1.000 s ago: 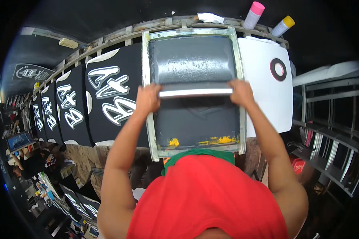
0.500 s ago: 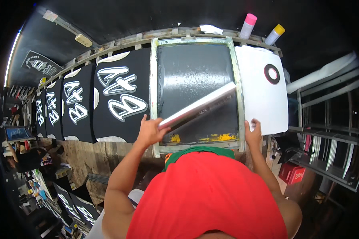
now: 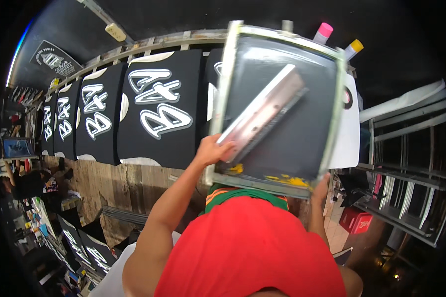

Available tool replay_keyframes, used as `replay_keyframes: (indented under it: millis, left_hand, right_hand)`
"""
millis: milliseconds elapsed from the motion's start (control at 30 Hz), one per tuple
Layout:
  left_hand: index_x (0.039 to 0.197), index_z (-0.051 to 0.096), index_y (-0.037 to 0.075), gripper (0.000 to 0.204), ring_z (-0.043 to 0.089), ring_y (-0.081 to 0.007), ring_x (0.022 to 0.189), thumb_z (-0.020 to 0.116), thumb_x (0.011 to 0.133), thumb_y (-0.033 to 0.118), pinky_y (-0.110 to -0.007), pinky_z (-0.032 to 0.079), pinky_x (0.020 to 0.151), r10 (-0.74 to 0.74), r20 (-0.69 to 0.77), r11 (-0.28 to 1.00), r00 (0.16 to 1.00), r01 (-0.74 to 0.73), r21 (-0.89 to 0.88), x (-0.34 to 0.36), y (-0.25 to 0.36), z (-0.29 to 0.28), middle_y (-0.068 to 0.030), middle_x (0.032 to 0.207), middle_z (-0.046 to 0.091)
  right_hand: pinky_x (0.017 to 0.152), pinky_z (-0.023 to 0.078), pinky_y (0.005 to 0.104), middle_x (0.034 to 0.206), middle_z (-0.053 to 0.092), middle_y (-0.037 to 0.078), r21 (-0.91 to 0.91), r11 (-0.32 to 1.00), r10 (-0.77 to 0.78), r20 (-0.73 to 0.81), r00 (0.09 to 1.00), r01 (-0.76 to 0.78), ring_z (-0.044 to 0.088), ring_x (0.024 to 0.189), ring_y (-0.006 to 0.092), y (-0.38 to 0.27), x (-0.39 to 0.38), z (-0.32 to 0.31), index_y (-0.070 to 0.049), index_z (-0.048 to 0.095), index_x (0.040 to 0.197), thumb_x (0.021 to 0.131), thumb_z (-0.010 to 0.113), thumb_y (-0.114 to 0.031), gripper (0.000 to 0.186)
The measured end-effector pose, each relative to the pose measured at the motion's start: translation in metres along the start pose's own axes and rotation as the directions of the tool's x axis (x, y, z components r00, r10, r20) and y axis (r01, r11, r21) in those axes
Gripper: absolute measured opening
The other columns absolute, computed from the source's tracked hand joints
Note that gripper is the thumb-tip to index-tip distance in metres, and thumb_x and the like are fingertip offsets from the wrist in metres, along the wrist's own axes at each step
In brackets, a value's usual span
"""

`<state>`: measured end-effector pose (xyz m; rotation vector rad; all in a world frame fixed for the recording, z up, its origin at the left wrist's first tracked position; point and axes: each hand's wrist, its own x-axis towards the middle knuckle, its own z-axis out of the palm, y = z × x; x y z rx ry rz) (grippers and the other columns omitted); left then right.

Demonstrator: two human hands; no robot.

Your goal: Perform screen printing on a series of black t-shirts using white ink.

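A screen-printing frame [image 3: 218,114] is raised and tilted in front of me, with dark ink on its mesh [image 3: 302,128] and yellow smears near its close edge. Across the mesh lies a long metal squeegee [image 3: 265,111], slanting up to the right. My left hand [image 3: 214,150] is closed round the squeegee's near end, over the frame's left rail. My right hand [image 3: 320,190] is at the frame's near right corner and appears closed on it, with most fingers hidden. Left of the frame, a black printed shirt panel [image 3: 163,109] lies flat; another peeks out from beneath the frame.
More black printed panels [image 3: 95,111] run along the bench to the left. A white board [image 3: 349,128] with a dark ring stands right of the frame. Pink-capped [image 3: 323,33] and yellow-capped spray cans [image 3: 354,49] stand behind. Metal racks [image 3: 411,163] and a red box [image 3: 356,220] are at right.
The frame has come up off the bench and shifted right, carrying the squeegee, and uncovers part of a printed panel. My right hand has moved from the white board to the frame's corner.
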<state>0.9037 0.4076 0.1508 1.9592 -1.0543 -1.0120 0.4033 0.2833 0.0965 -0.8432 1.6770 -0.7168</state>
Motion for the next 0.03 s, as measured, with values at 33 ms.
replay_keyframes:
  millis: [33]
  left_hand:
    - [0.109, 0.076, 0.005, 0.052, 0.071, -0.0307, 0.073, 0.079, 0.083, 0.049, -0.041, 0.055, 0.073, -0.013, 0.006, 1.000, 1.000, 0.013, 0.000, -0.0022, -0.0077, -0.0017, -0.0203, 0.082, 0.074]
  right_hand:
    - [0.106, 0.044, 0.0419, 0.126, 0.067, 0.023, -0.007, 1.000, 0.012, 0.000, 1.000, -0.012, 0.060, 0.125, 0.0342, 0.0062, -0.0028, 0.0032, 0.002, 0.059, 0.139, 0.101, 0.026, -0.072, 0.089]
